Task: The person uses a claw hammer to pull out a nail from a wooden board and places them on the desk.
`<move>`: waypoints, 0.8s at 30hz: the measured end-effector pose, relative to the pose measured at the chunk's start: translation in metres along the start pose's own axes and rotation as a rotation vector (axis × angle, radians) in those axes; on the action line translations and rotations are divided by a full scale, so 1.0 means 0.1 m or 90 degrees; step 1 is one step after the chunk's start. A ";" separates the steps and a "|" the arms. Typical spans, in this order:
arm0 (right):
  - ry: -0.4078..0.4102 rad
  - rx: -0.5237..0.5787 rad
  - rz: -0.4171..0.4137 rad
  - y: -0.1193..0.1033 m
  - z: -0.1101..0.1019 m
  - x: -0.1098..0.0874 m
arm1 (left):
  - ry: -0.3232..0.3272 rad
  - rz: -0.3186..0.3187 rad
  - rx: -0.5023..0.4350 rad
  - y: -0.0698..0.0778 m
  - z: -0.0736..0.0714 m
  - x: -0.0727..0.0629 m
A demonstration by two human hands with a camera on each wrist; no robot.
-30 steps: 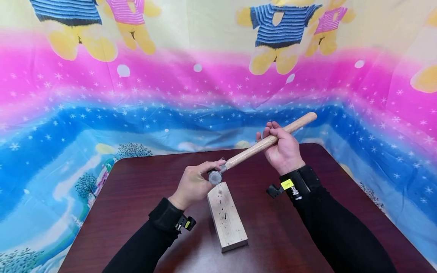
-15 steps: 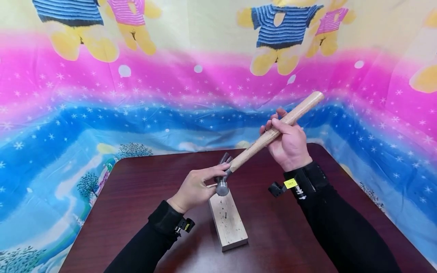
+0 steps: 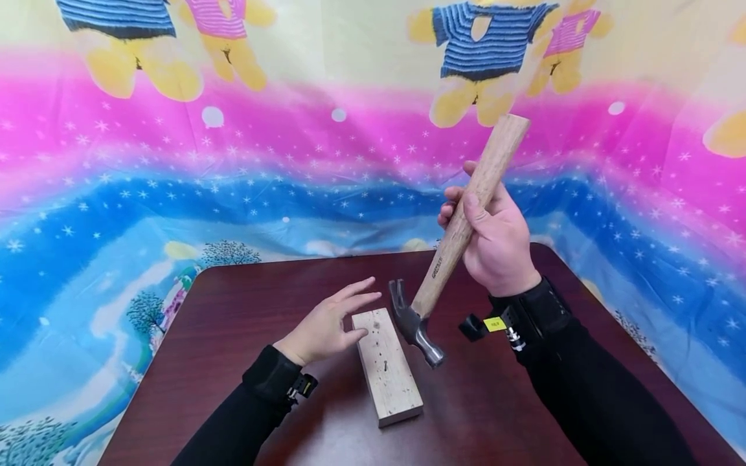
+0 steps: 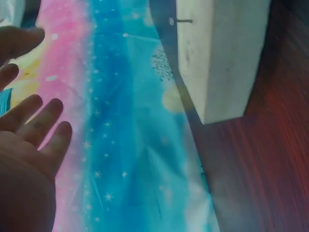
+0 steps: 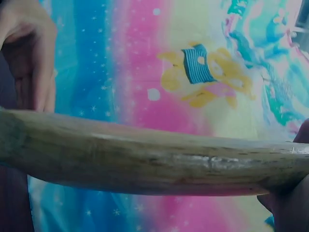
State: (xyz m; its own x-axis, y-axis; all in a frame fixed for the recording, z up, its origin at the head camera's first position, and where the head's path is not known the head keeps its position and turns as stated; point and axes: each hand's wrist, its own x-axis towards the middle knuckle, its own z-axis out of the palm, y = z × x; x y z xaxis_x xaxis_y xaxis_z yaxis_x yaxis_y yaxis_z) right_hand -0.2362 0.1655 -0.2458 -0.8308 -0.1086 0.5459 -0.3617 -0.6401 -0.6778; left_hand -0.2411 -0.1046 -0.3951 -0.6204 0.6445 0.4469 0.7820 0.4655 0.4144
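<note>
A claw hammer [image 3: 445,259] with a wooden handle and a metal head is held up in my right hand [image 3: 498,239], thumb and fingers round the upper handle. Its head hangs low, just right of the wooden block [image 3: 393,382]. My left hand [image 3: 323,327] is apart from the hammer, fingers spread above the far left end of the block. A nail [image 3: 384,366] stands up from the block's top face, near several small dark holes. In the left wrist view the same nail [image 4: 184,21] sticks out of the block. The handle [image 5: 145,159] crosses the right wrist view.
The block lies on a dark red-brown table [image 3: 245,362]. A colourful cloth backdrop [image 3: 350,155] with printed bears hangs behind and along the sides of the table. Both wrists carry black straps with small cameras.
The left fingers have come off the hammer head and the left hand has drawn back left. In my right hand the hammer has turned steeper, its head moving right and its handle end rising.
</note>
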 end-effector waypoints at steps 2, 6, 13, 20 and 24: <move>-0.022 -0.011 0.003 -0.02 0.04 -0.04 | -0.032 -0.021 0.007 -0.04 0.02 -0.02; -0.079 -0.041 0.011 -0.03 0.12 -0.10 | -0.111 -0.085 0.041 -0.10 0.09 -0.07; -0.141 -0.195 0.071 0.03 0.22 -0.20 | -0.220 -0.139 0.113 -0.16 0.26 -0.16; -0.178 -0.310 0.147 0.19 0.27 -0.27 | -0.251 -0.170 0.144 -0.18 0.39 -0.19; -0.213 -0.366 0.182 0.28 0.26 -0.30 | -0.246 -0.186 0.157 -0.20 0.42 -0.19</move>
State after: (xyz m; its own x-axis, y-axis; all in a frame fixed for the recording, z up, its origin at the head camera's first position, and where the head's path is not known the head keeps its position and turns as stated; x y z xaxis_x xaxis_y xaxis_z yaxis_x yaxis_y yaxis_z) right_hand -0.2105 0.1306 -0.2682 -0.7851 -0.4986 0.3676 -0.3913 -0.0608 -0.9182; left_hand -0.2424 -0.1008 -0.4447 -0.7837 0.6212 -0.0026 0.5994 0.7573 0.2592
